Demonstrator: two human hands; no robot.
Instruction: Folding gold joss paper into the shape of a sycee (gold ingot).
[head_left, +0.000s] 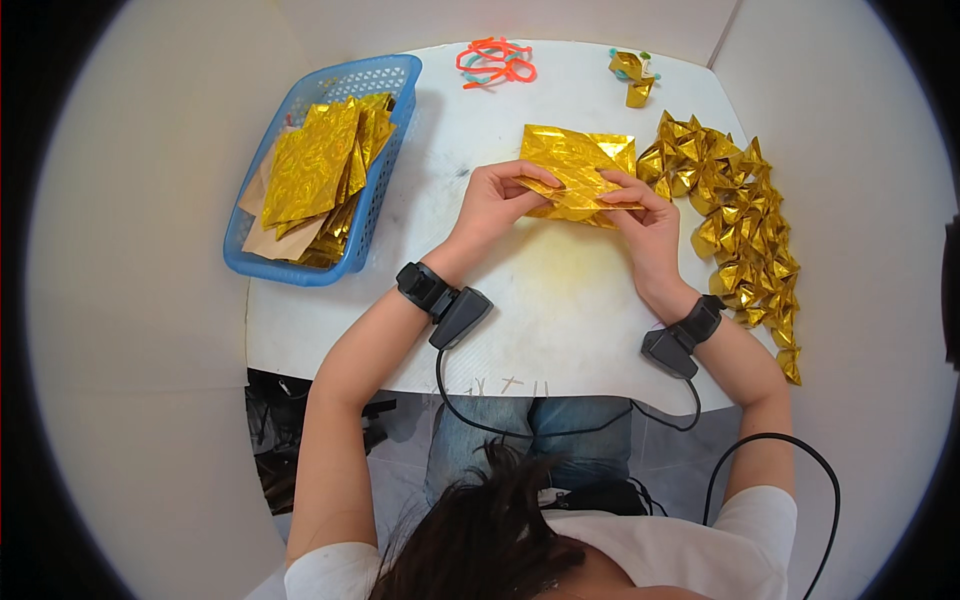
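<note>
My left hand [497, 203] and my right hand [645, 220] pinch the two ends of a partly folded piece of gold foil paper [580, 188]. Thumbs are at its near edge, with the fingers resting on top. Behind and beneath it lies flat, square gold foil paper [565, 143] on the table; I cannot tell how many sheets are there. To the right of my right hand spreads a heap of folded gold paper ingots [745, 225], its upper end close to the flat paper.
A blue plastic basket [375, 215] at the left holds gold foil sheets [312, 165]. At the back are orange and teal twisted strips [497, 65] and small gold folded pieces [638, 92]. Black wrist devices [460, 315] trail a black cable [480, 425] over the white table's [400, 345] front edge.
</note>
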